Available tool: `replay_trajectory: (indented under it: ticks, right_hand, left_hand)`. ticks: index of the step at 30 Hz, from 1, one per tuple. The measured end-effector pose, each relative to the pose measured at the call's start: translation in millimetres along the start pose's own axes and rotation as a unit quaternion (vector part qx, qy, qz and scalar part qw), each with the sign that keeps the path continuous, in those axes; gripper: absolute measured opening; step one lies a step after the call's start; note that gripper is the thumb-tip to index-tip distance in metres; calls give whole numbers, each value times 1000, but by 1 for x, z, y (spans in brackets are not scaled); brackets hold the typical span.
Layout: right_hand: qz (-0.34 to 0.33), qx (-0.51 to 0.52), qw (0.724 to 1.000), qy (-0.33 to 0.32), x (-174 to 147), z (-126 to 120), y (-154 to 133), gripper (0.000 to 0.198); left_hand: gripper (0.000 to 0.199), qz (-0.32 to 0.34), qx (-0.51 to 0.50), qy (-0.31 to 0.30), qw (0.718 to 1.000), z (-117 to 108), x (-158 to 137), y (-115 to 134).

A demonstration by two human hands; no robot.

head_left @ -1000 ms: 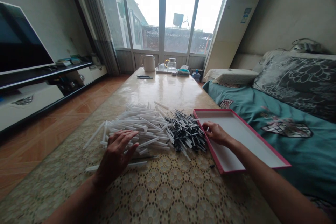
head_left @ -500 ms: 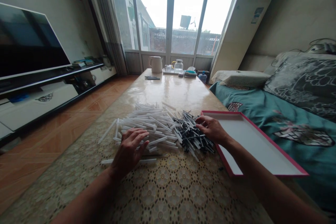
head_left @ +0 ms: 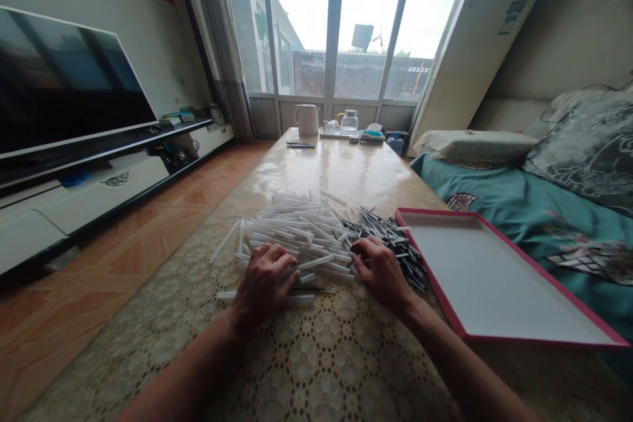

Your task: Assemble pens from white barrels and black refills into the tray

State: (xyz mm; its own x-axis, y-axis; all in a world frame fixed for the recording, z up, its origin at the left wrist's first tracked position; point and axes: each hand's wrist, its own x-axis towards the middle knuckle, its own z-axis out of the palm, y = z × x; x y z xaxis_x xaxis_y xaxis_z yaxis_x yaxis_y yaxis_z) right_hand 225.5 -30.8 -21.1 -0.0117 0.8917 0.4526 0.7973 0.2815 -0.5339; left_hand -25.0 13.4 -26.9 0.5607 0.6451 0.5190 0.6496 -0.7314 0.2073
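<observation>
My left hand (head_left: 267, 280) is low over the near edge of a heap of white, slim plastic tubes (head_left: 287, 221), its fingers bent and close together. Whatever its fingertips hold is hidden. A thin dark rod (head_left: 321, 289) and a white tube (head_left: 304, 299) lie on the table by its thumb. My right hand (head_left: 380, 271) is closed in a pinch in front of a heap of black-and-clear thin sticks that look like pen refills (head_left: 413, 260). Something small and pale shows at its fingertips, too small to name.
A shallow red-rimmed box lid (head_left: 514, 283) lies right of the heaps. The long table (head_left: 316, 369) has a patterned cover. At its far end stand a beige jug (head_left: 307, 120), a glass pitcher (head_left: 349, 122) and a tissue pack (head_left: 372, 136). A sofa (head_left: 494, 191) runs along the right.
My right hand has moved left and toward me, from above the dark sticks to the gap between the heaps. My left hand stays at the white tubes. The view has swung slightly left.
</observation>
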Motion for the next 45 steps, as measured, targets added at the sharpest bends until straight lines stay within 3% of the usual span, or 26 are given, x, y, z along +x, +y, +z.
replay_trajectory:
  ticks: [7,12,16,19,22,24,30,33,37,40,45]
  right_hand:
    - [60,-43,997,7,2,-33,24,13]
    - [68,-87,994,-12,-4,-36,36,13]
    - [32,-182,981,-68,-10,-31,29,18]
    - [18,-255,964,-75,-11,-28,21,16]
    - [11,-270,960,-75,-11,-24,18,10]
    - [7,-258,963,-73,-11,-22,19,9]
    - [9,-239,969,-59,-9,-18,23,13]
    - [11,-239,969,-54,-8,-17,21,17]
    - [5,-249,967,-60,-7,-17,20,18]
    - [-9,-257,963,-75,-5,-19,19,17]
    - [-30,-247,965,-88,4,-29,18,19]
  left_hand:
    - [9,16,24,-14,999,0,3,3]
    - [12,15,-10,71,997,0,4,1]
    - [11,-45,-140,115,982,-3,3,2]
    - [11,-162,-317,109,928,-7,6,4]
    - [18,-266,-480,120,827,-17,11,7]
    - [21,-295,-545,132,774,-27,16,8]
    - [23,-314,-634,79,702,-59,37,23]
    - [21,-357,-678,76,638,-50,40,44]
    - [12,-435,-697,102,561,-13,29,76]
    - [13,-471,-676,134,550,8,21,88]
    - [15,-440,-661,197,575,11,27,80]
